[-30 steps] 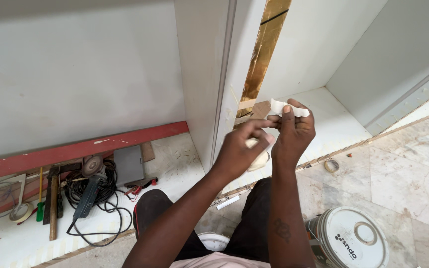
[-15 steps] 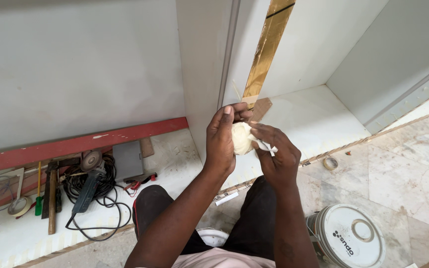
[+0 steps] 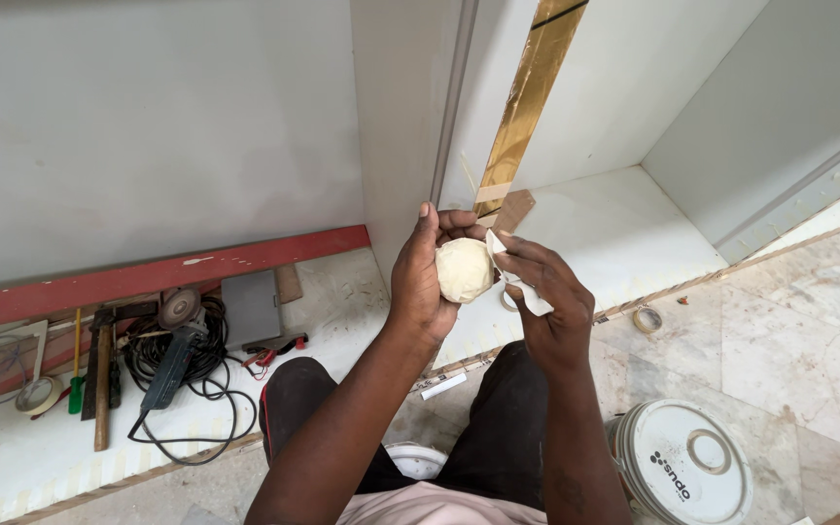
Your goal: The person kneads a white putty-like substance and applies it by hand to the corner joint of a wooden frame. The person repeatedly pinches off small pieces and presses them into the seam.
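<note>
My left hand (image 3: 420,277) cups a pale cream lump of putty (image 3: 464,269), roughly ball-shaped, in its palm. My right hand (image 3: 551,301) holds a small white flat scraper or card (image 3: 515,282) with its edge against the right side of the lump. Both hands are raised in front of the edge of a white cabinet panel (image 3: 405,126). A gold strip (image 3: 527,97) runs up the panel behind the hands.
On the left floor lie an angle grinder (image 3: 172,345) with a coiled black cable, a hammer (image 3: 101,379), a green screwdriver (image 3: 76,384) and a tape roll (image 3: 36,394). A red board (image 3: 148,277) runs along the wall. A white lidded bucket (image 3: 682,467) stands at lower right.
My hands have come down from the panel edge. The lump of putty, hardly seen before, now sits in my left palm, and my right hand has brought the white scraper against it.
</note>
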